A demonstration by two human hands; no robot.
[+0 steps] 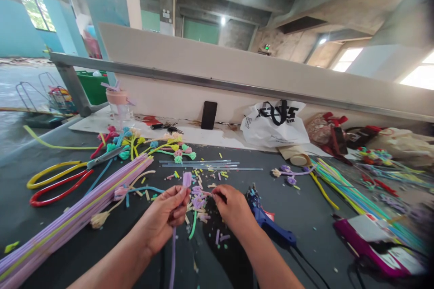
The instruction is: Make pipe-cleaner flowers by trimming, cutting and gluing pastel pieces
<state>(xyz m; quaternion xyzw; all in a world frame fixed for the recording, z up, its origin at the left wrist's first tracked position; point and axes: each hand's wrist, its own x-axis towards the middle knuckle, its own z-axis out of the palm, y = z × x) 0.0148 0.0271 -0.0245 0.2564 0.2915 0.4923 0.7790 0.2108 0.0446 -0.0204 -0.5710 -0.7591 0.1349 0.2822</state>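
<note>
Between the thumb and fingers of my left hand [174, 205] is a purple pipe cleaner [173, 253]. Its stem hangs down below the hand, and a wider purple tuft [187, 179] sticks up above the fingertips. My right hand [230, 205] is closed in a pinch just to the right, over the scraps; a pinkish bit shows at its fingertips, too small to make out. Short cut pieces of purple pipe cleaner [197, 199] lie between the hands. A green pipe cleaner piece [193, 226] rests below them. Beside my right wrist lies a blue glue gun [271, 226].
Left are scissors [61, 180] with yellow and red handles, a long purple pipe cleaner bundle [84, 207] and small coloured flowers [178, 156]. Clear glue sticks [210, 165] lie behind the hands. A phone [209, 115], plastic bag [274, 124] and magenta box [369, 253] stand farther out.
</note>
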